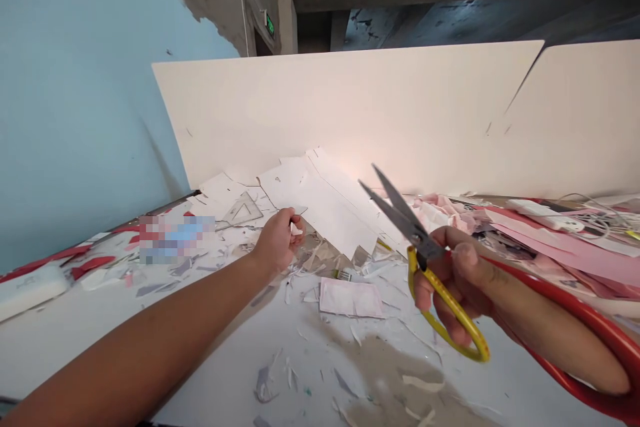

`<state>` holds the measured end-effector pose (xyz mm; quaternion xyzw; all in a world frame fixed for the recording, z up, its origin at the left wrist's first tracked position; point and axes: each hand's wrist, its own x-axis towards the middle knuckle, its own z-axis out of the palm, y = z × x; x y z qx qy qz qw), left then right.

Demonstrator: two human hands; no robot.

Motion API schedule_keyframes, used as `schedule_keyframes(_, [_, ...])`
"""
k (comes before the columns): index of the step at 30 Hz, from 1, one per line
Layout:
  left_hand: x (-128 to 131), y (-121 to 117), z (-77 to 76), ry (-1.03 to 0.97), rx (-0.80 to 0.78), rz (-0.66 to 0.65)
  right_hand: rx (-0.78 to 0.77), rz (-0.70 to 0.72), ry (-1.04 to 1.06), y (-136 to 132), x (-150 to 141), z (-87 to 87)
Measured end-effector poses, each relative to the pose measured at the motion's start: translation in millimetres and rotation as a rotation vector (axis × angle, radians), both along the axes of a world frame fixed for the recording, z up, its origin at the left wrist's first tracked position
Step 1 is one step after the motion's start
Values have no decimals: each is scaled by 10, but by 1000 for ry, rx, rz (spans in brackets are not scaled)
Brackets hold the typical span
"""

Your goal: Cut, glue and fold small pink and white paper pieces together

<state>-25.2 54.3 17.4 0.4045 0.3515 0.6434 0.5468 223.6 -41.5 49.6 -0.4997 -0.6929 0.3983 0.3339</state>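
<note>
While the left hand [274,241] sits pinched shut on a small pale paper scrap [296,229], the right hand [453,287] is wrapped around a pair of yellow-handled scissors [400,211], blades spread and pointing up and away, nothing between them. That scrap looks super light and thin, so I'd guess it's floppy and best held right at its edge, like it is now. The scissors look light too and easy to hold by the yellow loops, just mind the tips. Both hands hang above a messy white tabletop [210,353] covered in offcuts, in front of cut white paper sheets [320,197] and a clear set square [243,209]. Pink paper strips [565,247] lie off to the right, and a curved red band [590,340] runs behind the right forearm, can't tell what it is.
</note>
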Motion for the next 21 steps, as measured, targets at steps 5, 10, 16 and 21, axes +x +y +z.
schedule_keyframes(5, [5,-58,92,-19,21,-11,90,-171,174,276,-19,-8])
schedule_keyframes(10, [-32,-57,148,-32,64,15,204,-322,232,600,-29,-98])
schedule_keyframes(16, [-69,-104,238,-5,132,57,373,-448,169,969,96,-143])
schedule_keyframes(21, [-61,-208,357,-57,137,10,403,-523,29,1162,29,-168])
